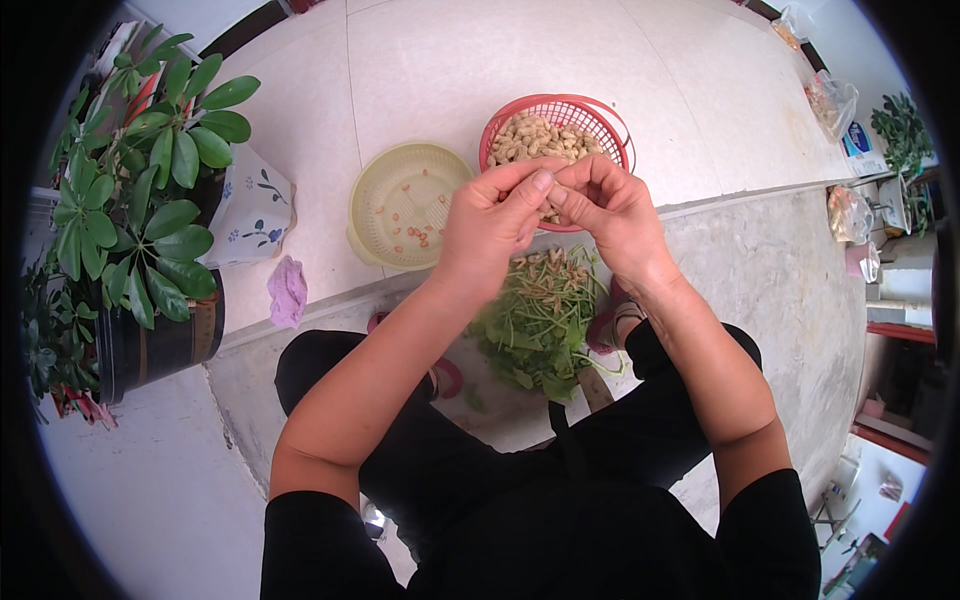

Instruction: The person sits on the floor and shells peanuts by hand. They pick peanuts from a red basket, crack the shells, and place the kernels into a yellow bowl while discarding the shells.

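Observation:
My left hand (499, 210) and my right hand (615, 210) meet fingertip to fingertip above the near rim of a red plastic basket (622, 146). Both pinch a small thing, seemingly a peanut, which the fingers mostly hide. Unshelled peanuts (536, 139) fill the basket. To its left, a yellow-green plastic colander (367, 217) holds several reddish peanut kernels (420, 234); my left hand overlaps its right edge. Below my hands, between my feet, lies a heap of green leafy stems (532, 337) with empty peanut shells (559, 274) scattered on top.
A crumpled purple cloth (286, 291) lies near the edge of the tiled step (322, 304). Potted plants (161, 225) stand on the left, one in a white flowered pot (259, 206). Plastic bags (832, 105) sit along the right wall. My feet flank the greens on the concrete floor (780, 262).

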The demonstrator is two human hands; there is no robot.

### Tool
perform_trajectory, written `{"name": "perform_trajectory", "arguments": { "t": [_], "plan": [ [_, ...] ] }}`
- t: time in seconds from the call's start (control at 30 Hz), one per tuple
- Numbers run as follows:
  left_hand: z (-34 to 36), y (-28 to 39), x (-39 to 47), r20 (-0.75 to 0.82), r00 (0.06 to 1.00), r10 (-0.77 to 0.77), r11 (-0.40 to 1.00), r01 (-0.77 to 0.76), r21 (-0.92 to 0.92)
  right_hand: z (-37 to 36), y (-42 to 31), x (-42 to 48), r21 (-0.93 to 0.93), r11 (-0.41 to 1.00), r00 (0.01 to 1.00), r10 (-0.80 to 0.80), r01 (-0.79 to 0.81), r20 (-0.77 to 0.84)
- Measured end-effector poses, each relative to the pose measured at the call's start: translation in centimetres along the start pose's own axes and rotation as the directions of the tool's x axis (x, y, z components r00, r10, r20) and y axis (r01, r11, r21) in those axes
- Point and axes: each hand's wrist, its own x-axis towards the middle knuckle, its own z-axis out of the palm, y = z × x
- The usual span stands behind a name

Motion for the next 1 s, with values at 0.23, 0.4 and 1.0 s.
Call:
{"name": "perform_trajectory", "arguments": {
  "t": [0.23,0.4,1.0],
  "plan": [
    [0.8,-0.6,0.1,-0.066,0.995,0.072,0.997,-0.070,0.040,0.2,0.1,-0.2,0.142,0.986,0.995,0.094,-0.088,-0.036],
    [1.3,-0.7,-0.1,-0.089,0.992,0.086,0.995,-0.082,0.048,0.1,0.3,-0.3,0.275,0.947,0.980,0.190,-0.169,-0.051],
    [2.1,-1.2,0.3,-0.073,0.997,-0.039,0.942,0.013,-0.335,1.1,0.7,-0.2,-0.187,0.944,0.946,-0.298,0.272,-0.126]
  ]
}}
